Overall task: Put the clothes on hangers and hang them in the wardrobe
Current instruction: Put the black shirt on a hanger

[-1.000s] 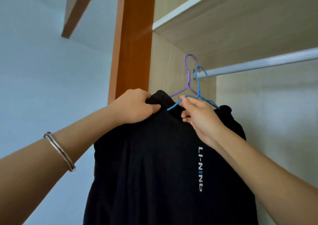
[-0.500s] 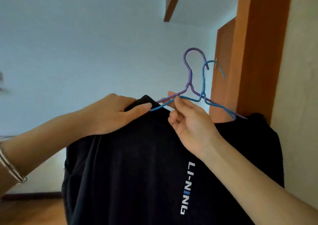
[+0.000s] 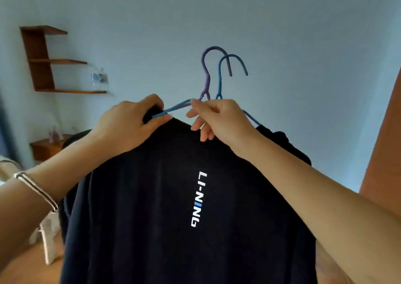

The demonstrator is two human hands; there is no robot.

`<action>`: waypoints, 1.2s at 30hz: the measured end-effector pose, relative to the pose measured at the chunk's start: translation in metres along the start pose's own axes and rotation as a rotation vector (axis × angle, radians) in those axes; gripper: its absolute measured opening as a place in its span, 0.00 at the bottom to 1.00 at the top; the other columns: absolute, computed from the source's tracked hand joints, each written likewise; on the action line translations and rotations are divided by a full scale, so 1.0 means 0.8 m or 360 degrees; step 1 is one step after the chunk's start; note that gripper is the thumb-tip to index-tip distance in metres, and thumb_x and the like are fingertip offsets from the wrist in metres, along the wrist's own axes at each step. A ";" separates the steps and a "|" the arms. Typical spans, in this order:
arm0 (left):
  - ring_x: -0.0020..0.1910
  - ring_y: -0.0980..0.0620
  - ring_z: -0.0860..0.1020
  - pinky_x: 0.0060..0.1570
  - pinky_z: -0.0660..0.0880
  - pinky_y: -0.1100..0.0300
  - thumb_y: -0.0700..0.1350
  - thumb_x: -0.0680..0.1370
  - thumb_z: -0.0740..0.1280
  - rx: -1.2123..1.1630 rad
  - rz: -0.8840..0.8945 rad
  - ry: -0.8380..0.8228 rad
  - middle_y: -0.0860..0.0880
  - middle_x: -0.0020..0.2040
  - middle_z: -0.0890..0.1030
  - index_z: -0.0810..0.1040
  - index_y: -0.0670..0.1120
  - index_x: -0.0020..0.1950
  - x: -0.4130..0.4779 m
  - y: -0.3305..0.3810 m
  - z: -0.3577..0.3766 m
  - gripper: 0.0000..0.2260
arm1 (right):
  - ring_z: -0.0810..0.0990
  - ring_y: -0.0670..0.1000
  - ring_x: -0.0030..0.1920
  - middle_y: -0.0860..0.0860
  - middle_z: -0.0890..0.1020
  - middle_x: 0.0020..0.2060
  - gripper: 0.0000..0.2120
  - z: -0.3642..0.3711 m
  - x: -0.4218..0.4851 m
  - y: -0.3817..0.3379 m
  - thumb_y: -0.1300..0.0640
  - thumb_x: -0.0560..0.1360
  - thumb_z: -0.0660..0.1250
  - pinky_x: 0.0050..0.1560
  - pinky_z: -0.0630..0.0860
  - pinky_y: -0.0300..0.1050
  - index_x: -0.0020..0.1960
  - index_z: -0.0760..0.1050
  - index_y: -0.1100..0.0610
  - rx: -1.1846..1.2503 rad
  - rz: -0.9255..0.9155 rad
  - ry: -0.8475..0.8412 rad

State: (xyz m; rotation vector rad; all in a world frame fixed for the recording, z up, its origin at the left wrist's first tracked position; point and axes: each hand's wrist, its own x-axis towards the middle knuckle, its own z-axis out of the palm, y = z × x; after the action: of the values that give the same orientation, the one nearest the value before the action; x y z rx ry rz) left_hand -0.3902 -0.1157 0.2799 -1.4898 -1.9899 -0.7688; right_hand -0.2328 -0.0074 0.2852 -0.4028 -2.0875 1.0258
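Wooden wall shelf (image 3: 41,60): far left on the pale wall, well apart from what we hold.
Left hand (image 3: 128,127): we grip the top edge of the black garment (image 3: 165,207), fingers curled over the cloth where a blue wire arm enters it.
Black garment: it hangs in the air between our arms, facing the wall, not in the wardrobe.
Purple hanger (image 3: 207,81) and blue hanger (image 3: 219,77): side by side, both hooks free.
Right hand (image 3: 221,121): we pinch the wires just below the hooks.
Wardrobe panel (image 3: 388,131): orange-brown, far right; no rail in view.
Progress: we judge the garment is on a hanger; hooking it onto a rail remains, and perhaps freeing a spare hanger.
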 end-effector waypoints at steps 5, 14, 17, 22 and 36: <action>0.35 0.43 0.73 0.36 0.69 0.56 0.59 0.76 0.57 0.0144 -0.0191 0.0070 0.50 0.32 0.74 0.70 0.53 0.51 0.021 -0.065 0.043 0.12 | 0.79 0.38 0.38 0.42 0.81 0.36 0.08 -0.020 0.045 0.089 0.51 0.75 0.65 0.40 0.72 0.23 0.45 0.80 0.52 -0.0264 -0.0139 0.0122; 0.36 0.44 0.72 0.38 0.69 0.53 0.56 0.77 0.60 0.0325 -0.0428 0.0289 0.48 0.34 0.74 0.72 0.49 0.53 0.089 -0.136 0.156 0.13 | 0.69 0.47 0.60 0.46 0.71 0.61 0.25 -0.045 0.218 0.280 0.44 0.73 0.65 0.62 0.66 0.43 0.68 0.65 0.47 -0.0657 0.0016 -0.0203; 0.37 0.45 0.71 0.39 0.67 0.55 0.56 0.76 0.61 0.0380 -0.0544 0.0291 0.49 0.36 0.73 0.71 0.47 0.55 0.126 -0.154 0.196 0.15 | 0.71 0.47 0.55 0.44 0.73 0.56 0.22 -0.040 0.299 0.326 0.44 0.74 0.65 0.54 0.65 0.39 0.65 0.69 0.51 -0.0640 -0.0010 -0.0391; 0.40 0.46 0.73 0.39 0.69 0.55 0.61 0.74 0.62 0.0468 -0.0797 0.0173 0.48 0.42 0.75 0.68 0.48 0.57 0.196 -0.183 0.235 0.20 | 0.75 0.48 0.47 0.45 0.77 0.46 0.18 -0.022 0.413 0.382 0.43 0.72 0.67 0.39 0.67 0.34 0.55 0.74 0.54 -0.0502 -0.0086 -0.0481; 0.42 0.49 0.73 0.37 0.65 0.63 0.56 0.72 0.68 0.0753 -0.1440 0.0530 0.47 0.40 0.76 0.77 0.41 0.49 0.133 -0.324 0.199 0.18 | 0.74 0.50 0.29 0.51 0.74 0.28 0.23 0.227 0.562 0.379 0.39 0.68 0.68 0.30 0.68 0.41 0.34 0.73 0.60 -0.0002 -0.0402 -0.0766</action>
State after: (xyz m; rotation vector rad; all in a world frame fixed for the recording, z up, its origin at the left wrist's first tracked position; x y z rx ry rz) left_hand -0.6791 0.0093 0.2118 -0.1330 -2.3160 -0.7290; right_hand -0.6802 0.3391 0.2022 0.1251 -2.4811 1.0407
